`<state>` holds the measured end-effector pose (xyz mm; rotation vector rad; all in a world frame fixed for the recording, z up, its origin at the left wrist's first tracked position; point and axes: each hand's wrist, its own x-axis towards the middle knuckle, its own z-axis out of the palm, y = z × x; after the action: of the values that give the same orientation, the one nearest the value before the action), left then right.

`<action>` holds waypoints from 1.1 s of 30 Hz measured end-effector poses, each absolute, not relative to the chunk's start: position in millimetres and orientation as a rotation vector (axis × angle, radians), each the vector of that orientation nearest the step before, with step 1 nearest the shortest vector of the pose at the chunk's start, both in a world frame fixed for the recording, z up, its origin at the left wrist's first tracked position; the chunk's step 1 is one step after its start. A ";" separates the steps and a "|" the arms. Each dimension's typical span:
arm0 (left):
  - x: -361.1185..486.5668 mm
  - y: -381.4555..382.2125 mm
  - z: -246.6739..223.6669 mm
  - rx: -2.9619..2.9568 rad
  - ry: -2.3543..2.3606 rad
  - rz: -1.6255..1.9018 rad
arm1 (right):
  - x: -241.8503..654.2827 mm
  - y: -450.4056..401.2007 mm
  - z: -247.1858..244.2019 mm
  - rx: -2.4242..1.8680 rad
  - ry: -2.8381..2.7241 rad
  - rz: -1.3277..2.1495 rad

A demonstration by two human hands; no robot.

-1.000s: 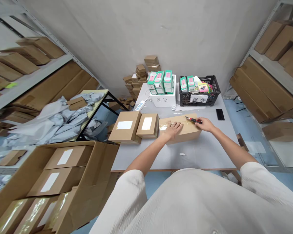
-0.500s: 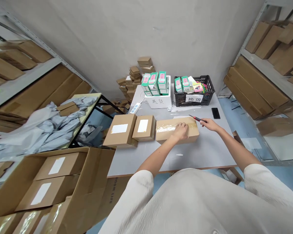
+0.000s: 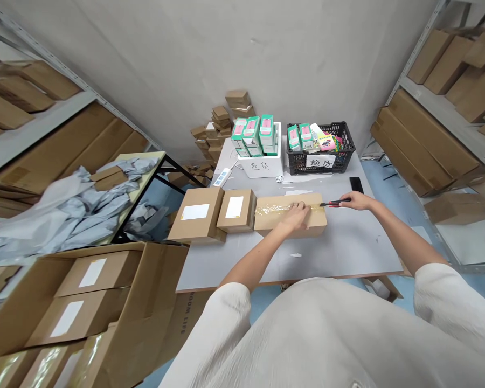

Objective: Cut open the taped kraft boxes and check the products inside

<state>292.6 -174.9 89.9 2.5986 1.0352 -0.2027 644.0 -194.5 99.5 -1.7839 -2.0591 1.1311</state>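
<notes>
Two bare hands (image 3: 326, 208) at one long brown box (image 3: 289, 207) on the gray table (image 3: 335, 253). For the clock: middle at the long box, 12 toward the wall (image 3: 299, 59).

Left hand (image 3: 297, 215): palm down on top of the long box, over the shiny tape (image 3: 269, 209), open with bent fingers, not closed round anything. Right hand (image 3: 358, 200): at 3 o'clock, closed round a red and black cutter (image 3: 335, 203), with the tip at the tape by the box's 3 o'clock end. Too small to tell: tip in the tape or just over it.

At 9 o'clock, just beside the long box, a small box (image 3: 236, 211) with a white label, then a bigger box (image 3: 196, 214) with one too. At 11 o'clock, a white tub (image 3: 262, 166) full of green and pink packs (image 3: 251, 129). At 1 o'clock, a black basket (image 3: 297, 164) with more packs and bright papers (image 3: 328, 143). At 2 o'clock, a black phone (image 3: 356, 184), partly behind the right hand. At 10 o'clock, a white power strip (image 3: 222, 177). At 6 o'clock, a white scrap (image 3: 295, 255). Far off at 8 o'clock, a big open carton (image 3: 156, 291) with brown boxes (image 3: 95, 274) inside.
</notes>
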 end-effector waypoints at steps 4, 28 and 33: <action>288.5 -173.8 87.9 2.597 1.003 -0.194 | 645.1 -183.6 93.8 -1.803 -2.199 1.068; 288.5 -181.0 94.7 2.570 1.049 -0.236 | 634.1 -197.7 88.6 -1.778 -2.106 1.490; 287.8 -180.5 91.4 2.562 1.085 -0.206 | 634.1 -209.7 85.9 -1.766 -2.074 1.641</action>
<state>287.8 -180.5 91.4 2.5624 1.0853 -0.2063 634.1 -209.7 85.9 -1.7657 -2.0738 1.6414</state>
